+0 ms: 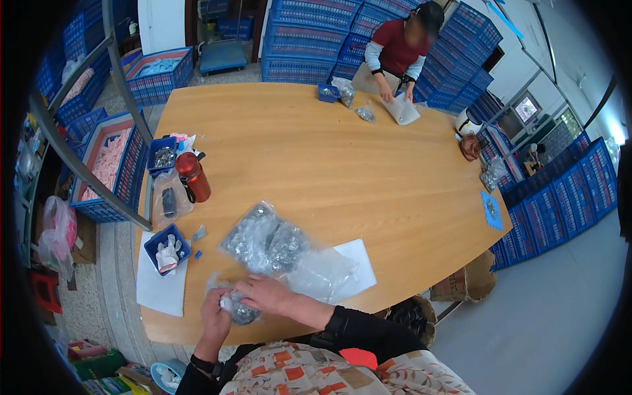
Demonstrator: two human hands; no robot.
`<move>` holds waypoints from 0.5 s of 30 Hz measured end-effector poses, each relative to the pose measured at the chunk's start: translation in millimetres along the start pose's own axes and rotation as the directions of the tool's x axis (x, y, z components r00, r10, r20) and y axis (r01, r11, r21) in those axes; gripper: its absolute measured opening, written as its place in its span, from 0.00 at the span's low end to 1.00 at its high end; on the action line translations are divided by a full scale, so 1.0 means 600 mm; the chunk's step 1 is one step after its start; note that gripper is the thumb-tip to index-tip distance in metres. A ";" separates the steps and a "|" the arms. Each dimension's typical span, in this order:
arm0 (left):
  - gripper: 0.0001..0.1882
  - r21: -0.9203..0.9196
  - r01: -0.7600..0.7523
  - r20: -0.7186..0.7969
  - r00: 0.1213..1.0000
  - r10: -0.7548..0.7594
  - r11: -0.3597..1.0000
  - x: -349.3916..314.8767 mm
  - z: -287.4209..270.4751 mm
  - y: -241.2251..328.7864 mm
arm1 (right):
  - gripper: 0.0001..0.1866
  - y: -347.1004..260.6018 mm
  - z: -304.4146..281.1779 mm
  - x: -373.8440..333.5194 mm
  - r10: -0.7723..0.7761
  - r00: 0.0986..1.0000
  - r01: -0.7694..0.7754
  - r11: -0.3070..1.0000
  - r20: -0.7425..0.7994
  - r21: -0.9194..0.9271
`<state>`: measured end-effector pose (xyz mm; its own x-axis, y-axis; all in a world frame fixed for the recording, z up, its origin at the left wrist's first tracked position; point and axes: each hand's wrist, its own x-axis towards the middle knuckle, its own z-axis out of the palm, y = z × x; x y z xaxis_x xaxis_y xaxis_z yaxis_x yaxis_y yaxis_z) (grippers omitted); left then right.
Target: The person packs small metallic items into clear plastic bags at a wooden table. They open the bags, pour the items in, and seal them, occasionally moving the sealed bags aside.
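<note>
At the table's near edge, my left hand (216, 317) is closed on the gathered top of a small transparent plastic bag (245, 314) filled with small silvery-grey pieces. My right hand (266, 294) reaches across from the right, its fingers bent and closed on the same bag; the fingertips are partly hidden. Just beyond my hands lies a larger transparent bag (263, 240) full of similar shiny pieces, too small to name. Empty-looking plastic bags (322, 271) lie beside it over a white sheet (359, 260). Left of my hands, a blue bin (186, 250) holds white gloves (169, 253).
A red flask (193, 178) stands on the wooden table (316, 164) near a blue bin of metal parts (163, 153). Across the table a person (401, 49) handles a white bag (401, 110). Blue crates (306, 39) are stacked behind; a metal frame (92, 174) rises at left.
</note>
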<state>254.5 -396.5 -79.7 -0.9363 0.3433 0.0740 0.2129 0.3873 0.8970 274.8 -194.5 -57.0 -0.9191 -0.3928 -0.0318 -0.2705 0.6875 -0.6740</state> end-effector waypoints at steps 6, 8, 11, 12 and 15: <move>0.06 0.079 0.004 0.018 1.000 -0.006 0.997 0.003 -0.006 0.001 | 0.25 -0.022 -0.007 0.003 -0.073 0.994 0.070 0.997 -0.082 -0.041; 0.07 0.081 0.035 0.067 0.997 -0.040 0.996 0.005 -0.009 -0.002 | 0.25 -0.022 -0.003 0.001 -0.093 0.993 0.087 0.993 -0.076 -0.080; 0.08 0.004 0.061 0.086 0.994 -0.061 0.998 0.006 -0.007 0.007 | 0.21 -0.007 0.017 0.008 -0.073 0.993 0.069 0.996 -0.092 -0.048; 0.08 0.006 0.041 0.076 0.996 -0.041 0.999 0.007 -0.008 0.007 | 0.18 -0.005 0.026 0.014 -0.045 0.994 0.044 0.999 -0.104 -0.009; 0.09 0.011 -0.011 0.058 0.998 0.010 1.000 0.008 -0.008 0.007 | 0.11 -0.002 0.039 0.021 0.153 0.981 -0.120 0.961 -0.119 0.251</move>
<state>249.6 -397.6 -73.7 -0.9164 0.3961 0.0578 0.2261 0.3930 0.8913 270.1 -214.7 -74.2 -0.9771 -0.2076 -0.0469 -0.0780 0.5543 -0.8287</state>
